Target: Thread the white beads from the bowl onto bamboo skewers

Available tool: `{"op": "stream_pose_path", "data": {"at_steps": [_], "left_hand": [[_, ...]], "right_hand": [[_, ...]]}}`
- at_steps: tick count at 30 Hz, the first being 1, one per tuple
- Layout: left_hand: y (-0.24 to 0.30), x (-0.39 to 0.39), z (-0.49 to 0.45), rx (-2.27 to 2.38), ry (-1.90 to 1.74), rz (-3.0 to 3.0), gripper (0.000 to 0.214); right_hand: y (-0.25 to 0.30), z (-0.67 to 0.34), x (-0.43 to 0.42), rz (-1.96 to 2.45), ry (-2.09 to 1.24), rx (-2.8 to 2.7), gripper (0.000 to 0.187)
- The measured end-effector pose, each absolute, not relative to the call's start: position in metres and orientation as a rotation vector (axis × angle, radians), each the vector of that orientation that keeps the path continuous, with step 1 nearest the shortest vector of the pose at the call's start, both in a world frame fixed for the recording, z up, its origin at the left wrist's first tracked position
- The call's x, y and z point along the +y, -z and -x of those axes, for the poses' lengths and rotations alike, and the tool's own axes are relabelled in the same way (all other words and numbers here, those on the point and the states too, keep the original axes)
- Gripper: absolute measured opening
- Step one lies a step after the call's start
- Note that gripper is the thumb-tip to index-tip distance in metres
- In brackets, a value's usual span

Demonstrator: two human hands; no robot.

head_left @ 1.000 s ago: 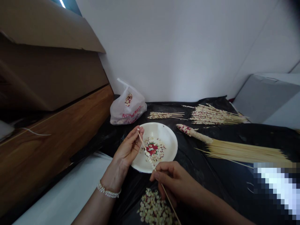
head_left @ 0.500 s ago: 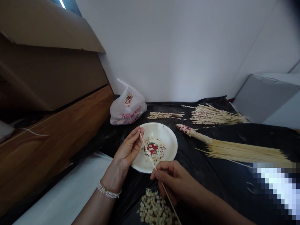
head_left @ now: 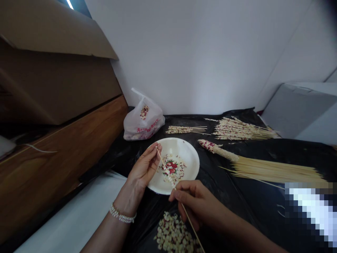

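My right hand (head_left: 191,198) pinches a thin bamboo skewer (head_left: 191,222) that slants up and left over a bowl. Several pale kernels (head_left: 169,175), like corn kernels, are threaded along the skewer's middle, with bare stick above them. At its upper end, my left hand (head_left: 146,163) closes its thumb and fingertips on a small pale kernel (head_left: 156,147) at the skewer's tip. Below the hands is the white bowl (head_left: 193,154), with a red flower print and loose kernels on its bottom. A pile of pale and dark red kernels (head_left: 173,233) lies nearer me, partly behind my right hand.
A white plastic bag (head_left: 142,123) stands behind the bowl. Filled skewers (head_left: 179,129) and a larger stack of them (head_left: 231,129) lie at the back. To the right are bare skewers (head_left: 276,170). A cardboard box (head_left: 65,80) is on the left, beside a wooden board (head_left: 65,154).
Almost nothing differs. My right hand and the skewer have shifted very slightly; both hands keep the same hold.
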State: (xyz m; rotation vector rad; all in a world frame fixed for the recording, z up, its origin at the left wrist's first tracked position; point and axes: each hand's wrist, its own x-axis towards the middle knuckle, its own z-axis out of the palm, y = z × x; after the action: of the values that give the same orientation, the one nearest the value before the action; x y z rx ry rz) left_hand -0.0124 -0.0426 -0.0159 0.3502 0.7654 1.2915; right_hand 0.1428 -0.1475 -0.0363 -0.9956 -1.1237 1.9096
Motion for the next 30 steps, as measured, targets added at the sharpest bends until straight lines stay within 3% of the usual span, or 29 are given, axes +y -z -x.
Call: {"op": "stream_pose_path", "data": {"at_steps": [12, 30], "left_hand": [[0.0189, -0.0447, 0.0082, 0.809, -1.279, -0.331, 0.025], [0.0136, -0.0397, 0.0107, 0.746, -1.179, -0.176, 0.014]], "right_hand": [[0.0361, -0.1406, -0.1465, 1.050, -1.882, -1.126, 0.036], [0.0374, -0.1439, -0.1440, 1.095, -1.752, -1.289, 0.026]]}}
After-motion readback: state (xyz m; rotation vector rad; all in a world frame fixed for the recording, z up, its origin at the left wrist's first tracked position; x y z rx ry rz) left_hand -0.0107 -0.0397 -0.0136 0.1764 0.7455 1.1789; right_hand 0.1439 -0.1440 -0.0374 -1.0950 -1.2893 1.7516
